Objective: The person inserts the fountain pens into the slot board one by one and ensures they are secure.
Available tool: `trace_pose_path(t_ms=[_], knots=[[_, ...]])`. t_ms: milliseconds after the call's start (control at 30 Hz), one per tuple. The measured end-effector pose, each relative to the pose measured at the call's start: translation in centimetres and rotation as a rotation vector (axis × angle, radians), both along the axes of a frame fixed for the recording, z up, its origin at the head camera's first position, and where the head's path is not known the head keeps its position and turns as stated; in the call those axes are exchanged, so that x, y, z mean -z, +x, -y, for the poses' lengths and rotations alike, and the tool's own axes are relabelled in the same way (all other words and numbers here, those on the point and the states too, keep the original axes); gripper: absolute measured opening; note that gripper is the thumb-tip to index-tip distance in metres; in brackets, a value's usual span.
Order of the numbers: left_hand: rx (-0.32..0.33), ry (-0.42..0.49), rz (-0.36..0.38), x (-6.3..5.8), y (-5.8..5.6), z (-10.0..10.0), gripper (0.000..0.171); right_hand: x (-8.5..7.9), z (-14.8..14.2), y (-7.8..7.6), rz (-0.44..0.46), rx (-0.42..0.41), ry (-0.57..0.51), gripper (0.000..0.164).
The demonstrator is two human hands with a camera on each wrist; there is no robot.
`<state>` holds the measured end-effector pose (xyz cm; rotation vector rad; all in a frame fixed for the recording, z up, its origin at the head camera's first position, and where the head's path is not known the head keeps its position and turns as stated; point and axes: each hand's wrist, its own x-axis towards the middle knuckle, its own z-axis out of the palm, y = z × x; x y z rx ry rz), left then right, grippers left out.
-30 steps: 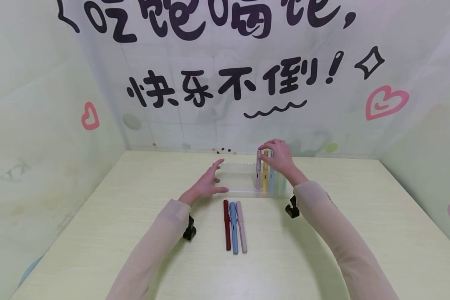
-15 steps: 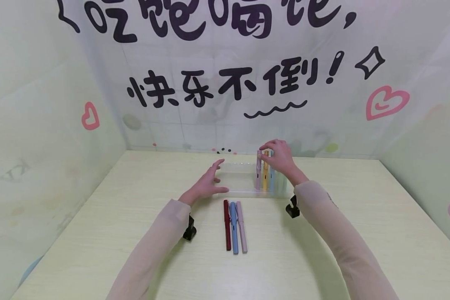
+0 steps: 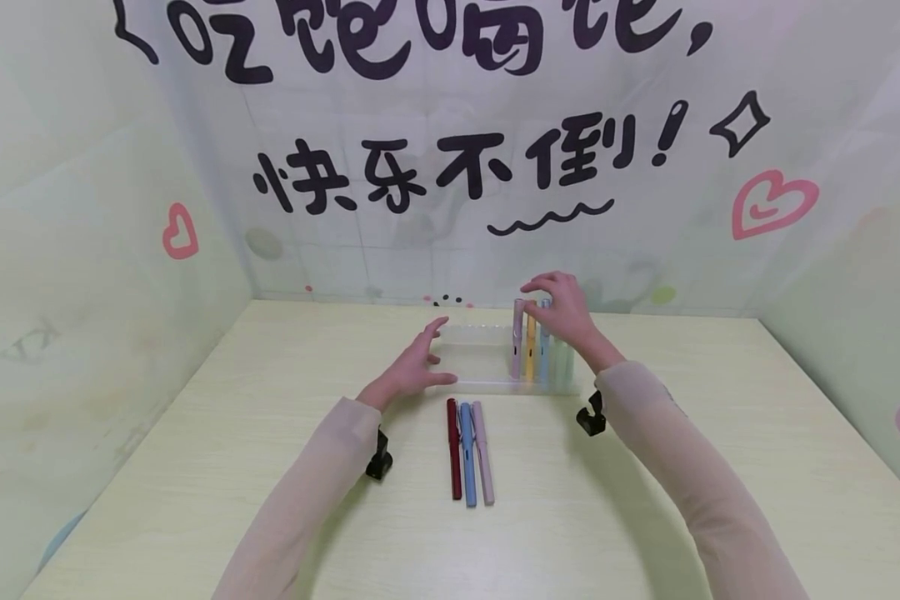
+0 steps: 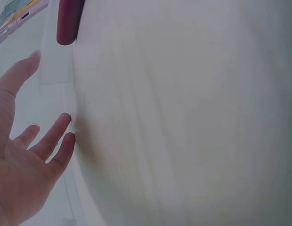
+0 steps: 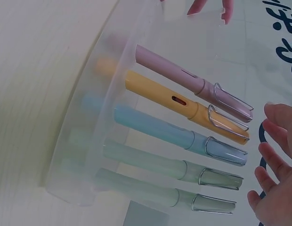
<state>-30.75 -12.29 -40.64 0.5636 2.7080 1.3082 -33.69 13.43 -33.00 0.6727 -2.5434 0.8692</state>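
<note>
A clear plastic pen stand holds several upright capped pens at its right end. In the right wrist view they are a lilac pen, a yellow pen, a light blue pen and pale green pens. My right hand hovers by the cap ends, fingers spread and holding nothing. At the stand's left end is my left hand, fingers spread against its edge. Nearer on the table lie a dark red pen, a blue pen and another lilac pen.
The pale wooden table ends at a printed cloth backdrop close behind the stand. Cloth also walls off both sides. Each wrist carries a black camera mount, such as the left mount.
My right thumb and fingers have let go of the upright lilac pen's cap, and the hand has drawn slightly up and right. My left hand and the lying pens keep their places.
</note>
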Motion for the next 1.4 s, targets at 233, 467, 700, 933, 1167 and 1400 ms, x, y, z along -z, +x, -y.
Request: trace_pose_path(t_ms=[233, 467, 700, 933, 1167, 1400], knots=[[0.005, 0.0, -0.002, 0.0, 0.0, 0.0, 0.098, -0.2, 0.1, 0.4, -0.027, -0.043, -0.024, 0.022], [0.009, 0.004, -0.001, 0.1, -0.1, 0.1, 0.098, -0.1, 0.2, 1.2, -0.021, -0.072, -0.024, 0.022], [0.014, 0.005, -0.002, 0.0, 0.0, 0.1, 0.098, 0.2, 0.5, 2.4, 0.022, -0.1, -0.022, 0.022], [0.008, 0.0, 0.002, 0.0, 0.0, 0.1, 0.098, 0.7, 0.6, 3.5, 0.023, -0.144, -0.054, 0.022], [0.009, -0.003, -0.003, 0.0, 0.0, 0.0, 0.098, 1.6, 1.0, 4.9, 0.071, -0.18, -0.095, 0.02], [0.01, -0.001, 0.0, -0.1, 0.0, 0.0, 0.098, 3.2, 2.0, 6.2, 0.201, -0.275, -0.113, 0.021]])
